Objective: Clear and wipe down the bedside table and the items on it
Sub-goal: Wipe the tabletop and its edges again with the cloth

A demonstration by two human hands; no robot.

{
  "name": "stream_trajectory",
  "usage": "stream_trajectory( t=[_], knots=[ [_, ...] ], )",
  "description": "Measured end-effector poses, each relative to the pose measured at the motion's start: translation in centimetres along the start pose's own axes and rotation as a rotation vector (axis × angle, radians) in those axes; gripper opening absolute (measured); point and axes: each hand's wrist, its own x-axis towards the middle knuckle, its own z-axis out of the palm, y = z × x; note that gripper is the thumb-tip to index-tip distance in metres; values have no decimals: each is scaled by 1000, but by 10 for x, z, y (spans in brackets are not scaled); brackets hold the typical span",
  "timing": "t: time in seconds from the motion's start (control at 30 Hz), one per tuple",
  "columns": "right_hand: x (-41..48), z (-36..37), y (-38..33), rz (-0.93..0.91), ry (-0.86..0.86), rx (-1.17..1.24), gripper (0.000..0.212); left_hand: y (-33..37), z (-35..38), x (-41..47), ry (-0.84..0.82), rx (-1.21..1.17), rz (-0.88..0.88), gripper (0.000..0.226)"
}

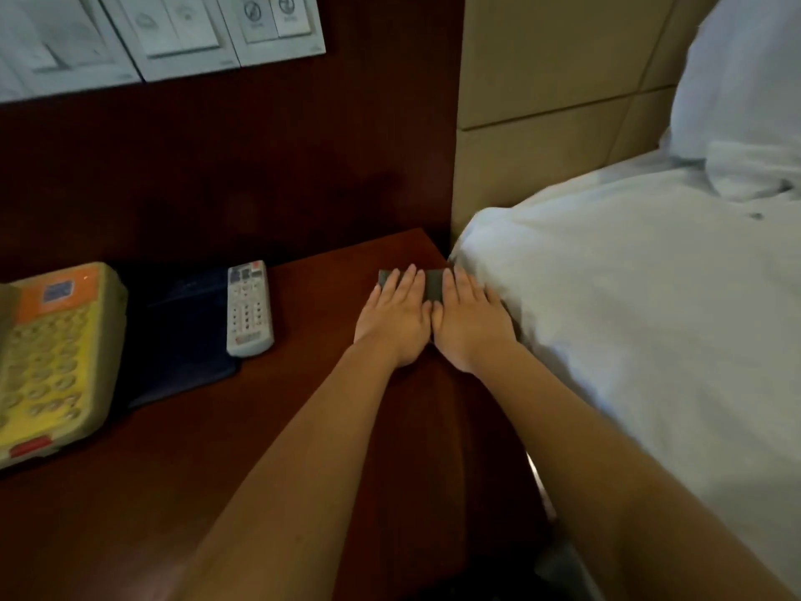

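The bedside table is dark red-brown wood. A small folded grey cloth lies flat near the table's far right corner. My left hand and my right hand lie side by side on it, fingers straight, pressing it onto the wood. Most of the cloth is hidden under my palms. A white remote control lies to the left on a dark blue folder. A yellow and orange telephone stands at the far left.
A bed with white bedding presses against the table's right edge, with a pillow at its head. A white switch panel is fixed on the dark wood wall behind. A beige padded headboard stands at the back right.
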Motion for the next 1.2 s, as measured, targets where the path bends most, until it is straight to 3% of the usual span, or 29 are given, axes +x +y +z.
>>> stream_trajectory(
  t=[0.17, 0.5, 0.73, 1.2],
  knots=[
    [79, 4, -4, -19, -25, 179, 59, -26, -14, 63, 8, -17, -18, 53],
    [143, 1, -6, -4, -90, 208, 58, -45, -21, 115, 32, -56, -57, 53],
    [97, -8, -17, -80, -92, 87, 57, -43, -15, 69, 13, -9, -138, 55],
    [-92, 6, -54, -175, -148, -56, 59, -17, 5, -128, -92, 6, -200, 56]
  ],
)
